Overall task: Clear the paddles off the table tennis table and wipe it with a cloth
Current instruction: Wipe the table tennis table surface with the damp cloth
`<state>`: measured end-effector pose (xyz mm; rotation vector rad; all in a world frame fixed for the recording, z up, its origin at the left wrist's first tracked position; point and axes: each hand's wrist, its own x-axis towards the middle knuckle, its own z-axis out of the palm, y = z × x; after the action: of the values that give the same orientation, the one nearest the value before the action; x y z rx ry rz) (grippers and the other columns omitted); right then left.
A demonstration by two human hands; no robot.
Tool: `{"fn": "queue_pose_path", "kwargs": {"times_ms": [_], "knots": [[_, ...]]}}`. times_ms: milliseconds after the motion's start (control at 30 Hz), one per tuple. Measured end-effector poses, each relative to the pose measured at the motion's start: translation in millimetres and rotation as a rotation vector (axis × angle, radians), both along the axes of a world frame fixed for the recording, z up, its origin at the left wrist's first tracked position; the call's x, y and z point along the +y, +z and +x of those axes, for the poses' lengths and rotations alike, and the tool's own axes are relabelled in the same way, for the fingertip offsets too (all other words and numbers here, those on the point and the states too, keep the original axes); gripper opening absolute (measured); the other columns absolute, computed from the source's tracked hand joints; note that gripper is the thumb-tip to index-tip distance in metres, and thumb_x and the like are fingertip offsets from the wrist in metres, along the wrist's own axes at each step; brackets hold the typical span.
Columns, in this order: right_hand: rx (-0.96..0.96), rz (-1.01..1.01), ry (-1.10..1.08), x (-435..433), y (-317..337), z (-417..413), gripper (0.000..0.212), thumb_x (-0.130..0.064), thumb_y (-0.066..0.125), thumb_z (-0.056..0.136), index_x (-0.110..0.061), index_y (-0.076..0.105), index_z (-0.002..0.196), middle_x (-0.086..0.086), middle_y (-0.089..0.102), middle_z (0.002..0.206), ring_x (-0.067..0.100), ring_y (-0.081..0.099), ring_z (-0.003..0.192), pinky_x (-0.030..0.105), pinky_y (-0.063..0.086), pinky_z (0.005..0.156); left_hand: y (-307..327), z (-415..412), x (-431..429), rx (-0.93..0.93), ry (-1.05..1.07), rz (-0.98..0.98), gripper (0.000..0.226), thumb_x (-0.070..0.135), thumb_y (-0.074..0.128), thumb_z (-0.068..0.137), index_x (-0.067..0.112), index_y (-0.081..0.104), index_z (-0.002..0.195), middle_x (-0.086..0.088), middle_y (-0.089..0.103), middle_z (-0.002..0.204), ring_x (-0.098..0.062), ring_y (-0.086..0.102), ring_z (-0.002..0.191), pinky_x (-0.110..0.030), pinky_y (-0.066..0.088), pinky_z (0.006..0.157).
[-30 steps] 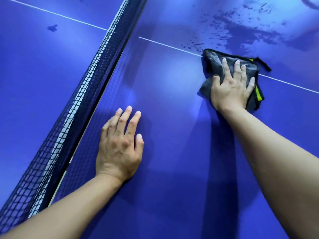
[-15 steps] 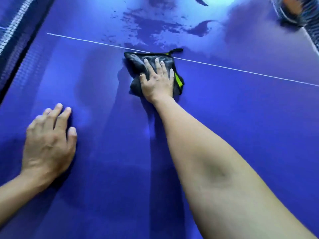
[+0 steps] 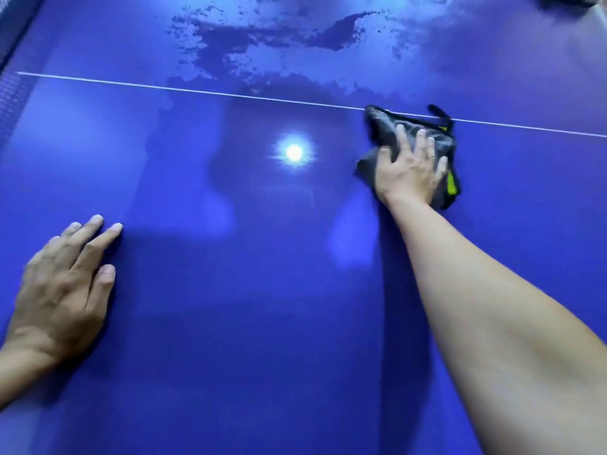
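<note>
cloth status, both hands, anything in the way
Right hand flat, pressing cloth at the white line. Left hand flat on table, empty. Nothing blocking the cloth; wet patches beyond the line.

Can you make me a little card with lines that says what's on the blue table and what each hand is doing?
Table: blue table tennis table, shiny
Cloth: cloth, dark grey and yellow-green, far edge on the white line
Right hand: right hand flat on the cloth, fingers spread, pressing down
Left hand: left hand flat on the bare table, holding nothing
Beyond the line: wet-looking smears
Bright spot: lamp reflection
</note>
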<state>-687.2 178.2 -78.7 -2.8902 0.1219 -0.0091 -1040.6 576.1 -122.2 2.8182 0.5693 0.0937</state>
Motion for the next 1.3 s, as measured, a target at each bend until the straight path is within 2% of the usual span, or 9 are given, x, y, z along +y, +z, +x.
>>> {"fn": "queue_pose_path", "kwargs": {"times_ms": [67, 200, 333, 633, 767, 867, 933, 1167, 1300], "knots": [[0.000, -0.006, -0.069, -31, 0, 6, 0.061, -0.055, 0.032, 0.102, -0.037, 0.026, 0.160, 0.003, 0.016, 0.171, 0.020, 0.009, 0.158, 0.050, -0.002, 0.126, 3, 2, -3, 0.007, 0.006, -0.007, 0.058, 0.047, 0.025, 0.097, 0.042, 0.029, 0.155, 0.014, 0.023, 0.165, -0.019, 0.022, 0.153, -0.050, 0.018, 0.123], [-0.015, -0.013, -0.148, -27, -4, 8, 0.061, -0.053, 0.029, 0.102, -0.036, 0.026, 0.160, 0.005, 0.015, 0.171, 0.021, 0.008, 0.158, 0.053, -0.004, 0.126, 18, 4, -16, -0.060, -0.042, 0.023, 0.058, 0.038, 0.028, 0.097, 0.033, 0.034, 0.155, 0.013, 0.022, 0.165, -0.020, 0.023, 0.152, -0.050, 0.021, 0.123], [-0.024, 0.006, -0.181, 12, -3, 0, 0.064, -0.053, 0.028, 0.100, -0.033, 0.026, 0.161, 0.009, 0.016, 0.170, 0.026, 0.008, 0.158, 0.058, -0.001, 0.125, 38, 8, -36, -0.092, -0.028, 0.015, 0.055, 0.031, 0.033, 0.096, 0.020, 0.044, 0.149, -0.002, 0.035, 0.160, -0.031, 0.031, 0.148, -0.049, 0.022, 0.121], [-0.047, 0.014, 0.433, 267, 2, -87, 0.066, -0.051, 0.037, 0.099, -0.032, 0.025, 0.161, 0.009, 0.013, 0.171, 0.025, 0.006, 0.158, 0.054, -0.003, 0.125, 41, 6, -34, -0.079, -0.027, 0.021, 0.054, 0.028, 0.036, 0.097, 0.019, 0.045, 0.149, -0.003, 0.037, 0.159, -0.030, 0.032, 0.148, -0.049, 0.024, 0.120], [0.010, 0.042, 0.636, 319, 0, -135, 0.064, -0.050, 0.034, 0.101, -0.033, 0.021, 0.162, 0.010, 0.008, 0.171, 0.025, 0.001, 0.158, 0.055, -0.009, 0.124, 44, 6, -32, -0.081, -0.021, 0.007, 0.054, 0.025, 0.037, 0.096, 0.019, 0.046, 0.149, -0.004, 0.038, 0.159, -0.029, 0.032, 0.149, -0.049, 0.024, 0.121], [0.038, 0.058, 0.684, 296, 3, -132, 0.062, -0.051, 0.034, 0.103, -0.035, 0.021, 0.162, 0.007, 0.007, 0.172, 0.021, 0.000, 0.158, 0.052, -0.010, 0.124, 44, 5, -32, -0.070, -0.015, 0.002, 0.055, 0.024, 0.037, 0.096, 0.021, 0.045, 0.150, -0.002, 0.037, 0.160, -0.027, 0.030, 0.149, -0.049, 0.023, 0.122], [0.003, 0.084, 0.624, 259, 2, -125, 0.063, -0.051, 0.039, 0.100, -0.037, 0.026, 0.160, 0.005, 0.011, 0.171, 0.020, 0.005, 0.158, 0.050, -0.008, 0.125, 45, 5, -32, -0.060, -0.013, 0.000, 0.055, 0.026, 0.035, 0.096, 0.023, 0.044, 0.150, -0.001, 0.036, 0.161, -0.027, 0.030, 0.150, -0.048, 0.023, 0.122], [-0.048, -0.021, 0.194, 55, -1, -91, 0.067, -0.052, 0.034, 0.095, -0.036, 0.029, 0.160, 0.006, 0.020, 0.170, 0.023, 0.016, 0.157, 0.052, 0.002, 0.126, 52, 8, -40, -0.043, 0.018, -0.005, 0.055, 0.028, 0.032, 0.096, 0.021, 0.046, 0.149, -0.002, 0.036, 0.160, -0.027, 0.029, 0.149, -0.045, 0.020, 0.122], [-0.024, -0.025, -0.029, -20, 1, -90, 0.067, -0.055, 0.027, 0.097, -0.035, 0.027, 0.160, 0.009, 0.018, 0.170, 0.024, 0.014, 0.157, 0.053, 0.001, 0.126, 50, 8, -40, -0.043, 0.015, 0.011, 0.054, 0.029, 0.032, 0.096, 0.023, 0.044, 0.149, -0.002, 0.035, 0.160, -0.026, 0.029, 0.149, -0.044, 0.019, 0.122]]}}
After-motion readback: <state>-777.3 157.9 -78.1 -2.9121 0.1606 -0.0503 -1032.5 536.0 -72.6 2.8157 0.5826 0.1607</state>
